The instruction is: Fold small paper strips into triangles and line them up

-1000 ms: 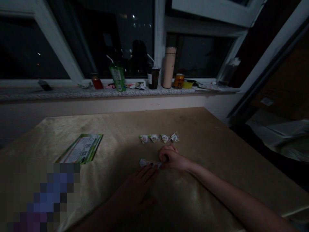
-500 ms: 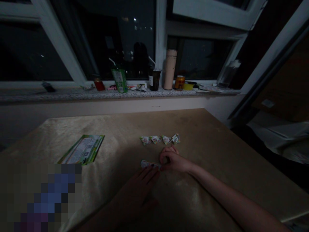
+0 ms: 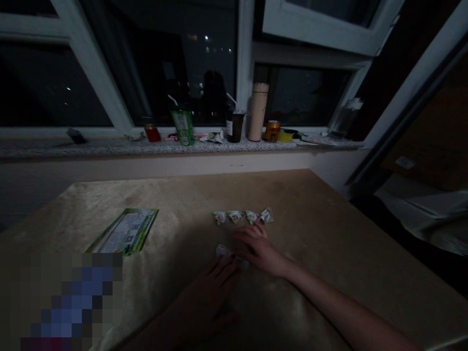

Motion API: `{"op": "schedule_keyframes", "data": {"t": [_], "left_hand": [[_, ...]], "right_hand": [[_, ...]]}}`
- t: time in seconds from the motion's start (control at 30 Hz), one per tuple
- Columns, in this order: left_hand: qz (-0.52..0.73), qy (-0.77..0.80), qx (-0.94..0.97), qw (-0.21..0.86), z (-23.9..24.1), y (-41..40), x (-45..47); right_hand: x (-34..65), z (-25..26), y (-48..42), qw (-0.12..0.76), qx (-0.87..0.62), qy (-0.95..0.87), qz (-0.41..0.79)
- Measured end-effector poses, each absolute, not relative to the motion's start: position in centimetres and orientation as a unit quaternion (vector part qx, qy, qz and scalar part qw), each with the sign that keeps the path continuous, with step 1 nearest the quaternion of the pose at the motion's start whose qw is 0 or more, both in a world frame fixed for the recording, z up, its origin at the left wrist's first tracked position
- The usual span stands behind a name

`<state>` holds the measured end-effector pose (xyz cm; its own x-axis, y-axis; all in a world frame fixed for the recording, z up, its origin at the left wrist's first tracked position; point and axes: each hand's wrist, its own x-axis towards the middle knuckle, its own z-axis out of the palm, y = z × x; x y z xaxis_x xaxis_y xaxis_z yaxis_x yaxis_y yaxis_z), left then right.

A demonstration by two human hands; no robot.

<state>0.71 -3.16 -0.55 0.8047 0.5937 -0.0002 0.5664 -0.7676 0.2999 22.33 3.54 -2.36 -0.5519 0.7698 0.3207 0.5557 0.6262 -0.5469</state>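
Observation:
A small printed paper piece [image 3: 223, 250], white and green, lies on the table, partly hidden by my fingers. My left hand [image 3: 215, 287] is spread flat, its fingertips resting on the near edge of that piece. From the right, my right hand [image 3: 259, 248] reaches over the piece's right end, fingers extended and slightly bent, the thumb side low by the paper. Whether its fingertips press on the paper is too dark to tell. Just beyond my right hand, several small folded, triangular printed packets [image 3: 236, 217] lie in a row.
A larger green and white printed sheet [image 3: 131, 229] lies on the left of the cloth-covered table [image 3: 310, 204]. Behind, the windowsill [image 3: 204, 147] holds a green cup [image 3: 183, 126], a dark cup [image 3: 234, 126], a pink flask [image 3: 258, 112], an orange can [image 3: 272, 131] and a red jar [image 3: 151, 133].
My right hand has gone from a curled pinch at the paper's right end to extended fingers over it. The paper piece has tilted and looks more bent. My left hand stays nearly in place.

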Motion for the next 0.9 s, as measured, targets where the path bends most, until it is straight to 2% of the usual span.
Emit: {"op": "schedule_keyframes", "data": {"t": [0.17,0.27,0.63,0.9], "left_hand": [[0.037,0.253,0.952,0.167,-0.1,-3.2,1.1],[0.041,0.243,0.957,0.152,0.0,-3.2,1.3],[0.041,0.262,0.962,0.060,0.8,-2.6,-0.6],[0.069,0.301,0.951,0.030,0.6,-1.1,-2.5]], "right_hand": [[21.2,-2.8,3.6,0.201,-0.323,-0.910,0.164],[21.1,-2.7,3.3,0.185,-0.328,-0.911,0.169],[22.3,-2.7,3.6,0.279,-0.400,-0.860,0.152],[23.2,-1.6,2.5,0.219,-0.336,-0.912,0.080]]}}
